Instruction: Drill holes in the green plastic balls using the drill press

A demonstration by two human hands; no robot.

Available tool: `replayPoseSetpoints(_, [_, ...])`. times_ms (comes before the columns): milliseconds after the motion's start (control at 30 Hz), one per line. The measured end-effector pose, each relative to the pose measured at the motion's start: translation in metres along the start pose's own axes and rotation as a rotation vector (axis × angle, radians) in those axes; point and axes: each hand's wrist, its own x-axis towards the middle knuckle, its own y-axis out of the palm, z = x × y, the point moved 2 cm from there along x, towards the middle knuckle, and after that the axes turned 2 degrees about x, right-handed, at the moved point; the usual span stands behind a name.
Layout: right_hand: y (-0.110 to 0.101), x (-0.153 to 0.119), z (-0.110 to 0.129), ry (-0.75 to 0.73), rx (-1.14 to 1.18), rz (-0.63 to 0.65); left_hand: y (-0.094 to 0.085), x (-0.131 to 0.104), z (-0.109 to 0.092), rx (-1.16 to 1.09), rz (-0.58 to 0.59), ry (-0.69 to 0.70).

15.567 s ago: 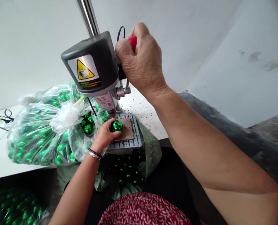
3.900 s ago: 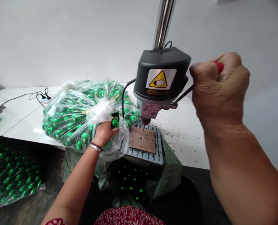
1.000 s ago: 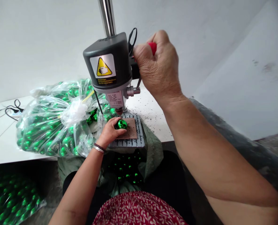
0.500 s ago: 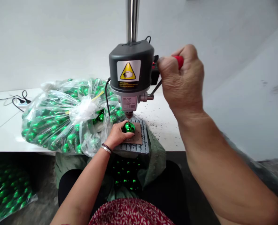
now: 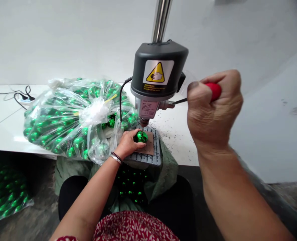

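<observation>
A small bench drill press [image 5: 158, 72] with a dark grey head and a yellow warning label stands on a white table [image 5: 3, 134]. My left hand [image 5: 128, 143] holds a shiny green ball [image 5: 141, 136] on the brown pad [image 5: 148, 149] of the drill's base plate, right under the chuck [image 5: 143, 122]. My right hand [image 5: 212, 112] is closed around the red-tipped feed lever [image 5: 215, 90] to the right of the drill head.
A clear plastic bag [image 5: 70, 117] full of green balls lies on the table left of the drill. A green sack [image 5: 133, 184] with more green balls hangs open below the table edge. Another bag of balls [image 5: 3, 197] sits on the floor at left. Cables [image 5: 20, 95] lie far left.
My right hand has pulled the red lever forward and down, and the drill's chuck has come closer to the ball. The view has shifted slightly; my left hand keeps the ball in place.
</observation>
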Motion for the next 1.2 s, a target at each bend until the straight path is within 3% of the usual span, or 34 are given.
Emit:
replayPoseSetpoints(433, [-0.003, -0.004, 0.002, 0.064, -0.001, 0.027, -0.017, 0.008, -0.004, -0.036, 0.17, 0.088])
replayPoseSetpoints(1200, [-0.013, -0.039, -0.002, -0.053, -0.173, -0.016, -0.014, 0.007, -0.001, -0.03, 0.156, 0.108])
